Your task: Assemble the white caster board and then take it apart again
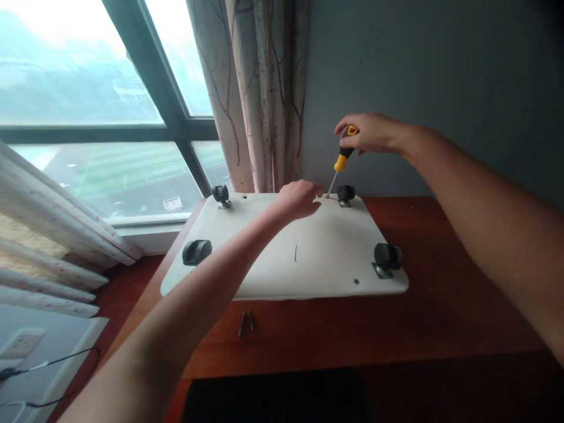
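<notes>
A white board [264,270] lies flat on the brown table with black caster wheels at its corners. My right hand [370,132] grips the black and yellow handle of a screwdriver [341,162] above the far right caster [346,194]. The tool tilts, its tip down at a screw [327,196] near the board's far edge. Just left of that tip, my left hand [299,197] hovers low over the board, thumb and index finger apart, apparently holding nothing. Two loose screws [241,324] rest on the table at the near side.
The other casters are at the near right [388,257], far left [220,194] and near left [197,252]. Beyond the table [423,329] hang patterned curtains [264,94] against a grey wall. A window [88,70] is on the left, with a socket and cable [48,364] below.
</notes>
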{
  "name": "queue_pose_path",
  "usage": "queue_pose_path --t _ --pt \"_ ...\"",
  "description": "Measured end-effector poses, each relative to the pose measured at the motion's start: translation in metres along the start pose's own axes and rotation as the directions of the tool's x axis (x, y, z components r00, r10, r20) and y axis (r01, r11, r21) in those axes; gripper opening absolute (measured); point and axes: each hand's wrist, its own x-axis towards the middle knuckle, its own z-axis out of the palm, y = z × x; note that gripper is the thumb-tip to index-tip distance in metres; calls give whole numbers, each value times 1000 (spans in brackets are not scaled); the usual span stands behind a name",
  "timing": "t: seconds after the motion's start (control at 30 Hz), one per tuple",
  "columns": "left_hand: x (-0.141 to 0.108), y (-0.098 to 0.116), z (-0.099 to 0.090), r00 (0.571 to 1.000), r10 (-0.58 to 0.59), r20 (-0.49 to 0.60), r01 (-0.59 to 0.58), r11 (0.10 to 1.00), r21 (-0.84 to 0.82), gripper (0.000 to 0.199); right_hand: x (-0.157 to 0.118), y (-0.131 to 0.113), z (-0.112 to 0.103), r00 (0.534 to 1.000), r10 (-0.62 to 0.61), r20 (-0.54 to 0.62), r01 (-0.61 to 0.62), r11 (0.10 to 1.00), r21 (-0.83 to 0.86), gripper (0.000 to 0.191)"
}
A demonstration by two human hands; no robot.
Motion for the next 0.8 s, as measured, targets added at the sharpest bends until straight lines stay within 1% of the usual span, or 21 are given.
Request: queue_pose_path --t 0.1,0.13,0.2,0.27,0.3,0.33,0.4,0.43,0.47,0.5,0.57,0.6,0.67,0.7,0.73,0.77,0.8 --pt "-51 9 -19 999 43 -18 -42 999 27 30 6 1 -5 996 -30 85 26 999 45 28" --pt "-71 12 -24 998 59 -12 -59 998 11 30 8 1 -6 994 -48 103 42 997 59 29" --pt "-114 16 -28 999 38 -36 -39 998 -39 28 9 0 -9 991 -67 118 57 995 79 39" --pt "-157 17 -24 996 18 -82 -28 993 -116 28 8 -2 -11 993 -64 101 61 998 30 49" --pt "-177 16 -20 992 -8 -130 -13 987 -159 27 6 -4 -12 995 -63 75 65 997 -35 51" --pt "-195 15 -14 978 -45 -206 2 979 -203 25 5 -7 -12 996 -71 46 76 990 -117 52" --pt "-228 9 0 951 -112 -288 40 969 -243 24 1 -12 -11 997 -79 -8 73 955 -288 44" --pt "-242 5 8 935 -133 -330 48 966 -254 24 0 -14 -9 997 -63 -38 45 932 -360 39" --pt "-255 1 15 915 -147 -376 50 966 -255 26 -2 -15 -8 997 -37 -70 4 910 -414 37" --pt "-266 -4 23 895 -144 -421 45 971 -236 28 -2 -15 -6 995 -6 -101 -40 893 -447 39" --pt "-285 -14 35 868 -151 -472 71 980 -183 31 -3 -13 -3 988 60 -145 -121 880 -459 42" --pt "-293 -19 41 857 -170 -486 104 982 -160 33 -2 -10 -2 987 86 -134 -136 894 -427 38" --pt "-305 -27 50 847 -184 -499 140 982 -125 38 0 -5 -3 992 122 -44 -129 947 -294 28" --pt "-309 -29 54 848 -183 -497 145 983 -114 41 0 -3 -4 992 126 7 -121 969 -215 27" --pt "-312 -31 57 850 -177 -497 143 984 -106 44 1 -1 -5 992 117 46 -109 983 -147 29" --pt "-313 -31 60 850 -171 -498 138 985 -102 47 1 0 -6 993 103 60 -97 989 -109 33" --pt "-314 -31 63 848 -167 -503 133 986 -102 50 1 1 -6 994 92 51 -86 990 -108 36"
